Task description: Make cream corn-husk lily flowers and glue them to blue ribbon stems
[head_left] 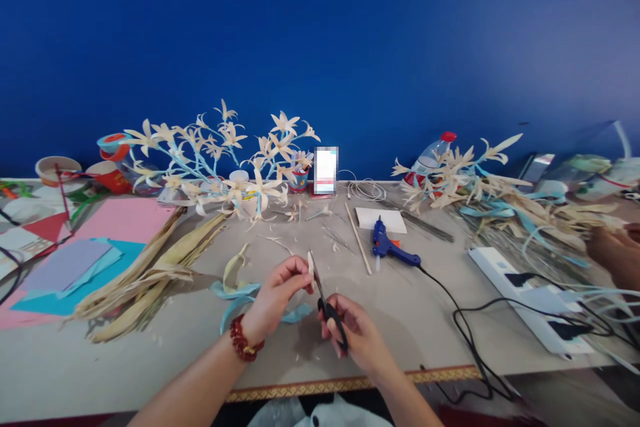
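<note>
Between the fingertips of my left hand (287,283) is a small pale strip of husk (311,265), held upright. My right hand (350,330) grips black-handled scissors (331,317), whose blades point up and lie right beside the strip. Whether the blades touch it I cannot tell. Light blue ribbon (235,297) curls on the table behind and under my left wrist, near a yellowish curl of husk (235,268). A blue glue gun (390,245) lies beyond my right hand, by a thin wooden stick (359,239).
Branches of pale husk flowers (215,160) stand at the back left, more flowers (465,173) at the right. Dried husks (150,280) and coloured paper (75,273) lie left. A power strip (530,300) with cables lies right, near another person's hand (615,253).
</note>
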Demonstrator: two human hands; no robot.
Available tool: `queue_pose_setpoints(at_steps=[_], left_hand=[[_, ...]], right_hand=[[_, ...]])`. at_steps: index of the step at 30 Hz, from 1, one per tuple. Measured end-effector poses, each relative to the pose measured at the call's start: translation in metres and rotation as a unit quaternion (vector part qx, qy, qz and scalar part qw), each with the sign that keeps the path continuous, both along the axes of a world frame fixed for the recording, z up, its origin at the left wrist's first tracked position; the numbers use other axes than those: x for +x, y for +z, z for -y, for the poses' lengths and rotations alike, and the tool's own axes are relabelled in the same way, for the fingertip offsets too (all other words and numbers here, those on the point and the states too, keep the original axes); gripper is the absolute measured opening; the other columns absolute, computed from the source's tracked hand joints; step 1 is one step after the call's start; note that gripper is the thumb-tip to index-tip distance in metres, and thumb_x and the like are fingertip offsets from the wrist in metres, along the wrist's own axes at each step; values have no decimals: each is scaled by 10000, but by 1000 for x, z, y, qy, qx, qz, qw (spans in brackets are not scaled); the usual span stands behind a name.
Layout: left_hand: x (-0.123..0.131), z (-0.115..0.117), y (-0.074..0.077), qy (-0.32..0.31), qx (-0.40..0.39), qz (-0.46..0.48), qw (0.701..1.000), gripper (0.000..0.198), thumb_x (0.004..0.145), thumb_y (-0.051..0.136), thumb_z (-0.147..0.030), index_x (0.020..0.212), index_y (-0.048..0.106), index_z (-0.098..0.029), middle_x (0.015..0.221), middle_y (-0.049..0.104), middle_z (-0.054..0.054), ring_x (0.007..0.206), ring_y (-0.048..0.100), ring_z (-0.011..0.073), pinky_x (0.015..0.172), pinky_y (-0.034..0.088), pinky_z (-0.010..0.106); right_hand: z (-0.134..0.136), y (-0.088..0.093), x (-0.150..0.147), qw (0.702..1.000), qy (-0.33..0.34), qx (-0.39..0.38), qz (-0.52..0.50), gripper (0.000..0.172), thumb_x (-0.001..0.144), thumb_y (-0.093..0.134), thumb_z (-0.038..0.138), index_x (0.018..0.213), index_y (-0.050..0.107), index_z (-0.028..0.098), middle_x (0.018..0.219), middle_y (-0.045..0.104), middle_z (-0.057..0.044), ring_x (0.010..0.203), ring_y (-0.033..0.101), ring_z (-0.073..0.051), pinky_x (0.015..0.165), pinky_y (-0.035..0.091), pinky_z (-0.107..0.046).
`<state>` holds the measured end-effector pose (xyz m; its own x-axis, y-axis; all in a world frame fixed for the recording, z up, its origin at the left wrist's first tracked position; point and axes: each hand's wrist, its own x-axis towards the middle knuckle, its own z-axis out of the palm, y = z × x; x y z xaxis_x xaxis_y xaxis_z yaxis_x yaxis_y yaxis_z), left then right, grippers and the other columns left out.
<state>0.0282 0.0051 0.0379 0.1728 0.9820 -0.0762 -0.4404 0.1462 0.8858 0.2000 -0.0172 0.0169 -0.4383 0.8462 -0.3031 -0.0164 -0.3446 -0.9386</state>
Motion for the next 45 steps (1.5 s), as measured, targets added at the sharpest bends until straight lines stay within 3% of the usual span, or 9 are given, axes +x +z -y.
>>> queue_pose_setpoints(at_steps=[21,36,45], left_hand=[[2,1,2,-4,-23,-3,1000,114,782,669,-235,748,576,-178,814,647,39,700,547,137,724,421,262],[2,2,3,-7,-21,-4,1000,106,779,663,-227,730,583,-179,829,664,44,683,561,135,736,435,279],[2,1,0,-2,-23,-13,1000,128,774,664,-240,706,570,-185,819,654,37,674,554,128,720,429,262]], right_hand=[[0,3,-7,999,-19,-9,-47,542,661,696,674,725,506,170,560,558,43,333,337,-20,325,223,-169],[-3,-1,1,1000,-22,5,-12,548,656,686,693,681,452,199,508,518,60,343,308,-35,306,214,-163],[-5,-4,7,999,-35,23,-6,502,667,716,615,615,421,211,512,482,50,420,334,-66,372,207,-190]])
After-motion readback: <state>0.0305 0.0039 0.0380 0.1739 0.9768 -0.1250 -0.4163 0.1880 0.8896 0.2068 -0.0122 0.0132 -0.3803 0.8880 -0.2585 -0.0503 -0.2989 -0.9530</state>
